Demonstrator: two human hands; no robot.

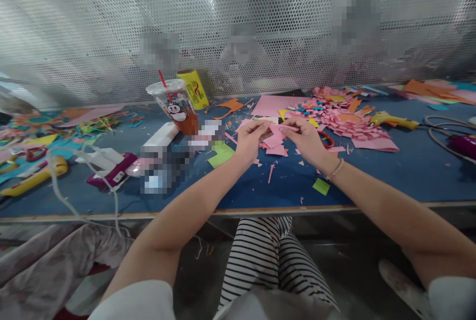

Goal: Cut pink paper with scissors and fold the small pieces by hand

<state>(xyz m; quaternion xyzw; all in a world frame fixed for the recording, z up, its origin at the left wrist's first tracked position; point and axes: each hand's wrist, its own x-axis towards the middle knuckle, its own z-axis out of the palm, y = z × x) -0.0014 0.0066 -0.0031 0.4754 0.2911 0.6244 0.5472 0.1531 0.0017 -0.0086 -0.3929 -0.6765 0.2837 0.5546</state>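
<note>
Pink paper partly hidden by hands, purple object cropped at right.

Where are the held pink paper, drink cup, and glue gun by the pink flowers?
Pink paper [275, 136], head view: middle of the held sheet.
Drink cup [174, 108], head view: printed side.
Glue gun [394, 120], head view: yellow body.

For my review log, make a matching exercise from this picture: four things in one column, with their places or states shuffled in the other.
1. Pink paper near the picture's centre
2. Clear cup
3. Yellow glue gun on the right
4. Striped trousers

A. Below the edge of the table
B. Beside a pink paper flower
C. Held by the left hand and right hand
D. Has a red straw in it

Pairs: 1-C, 2-D, 3-B, 4-A
</note>
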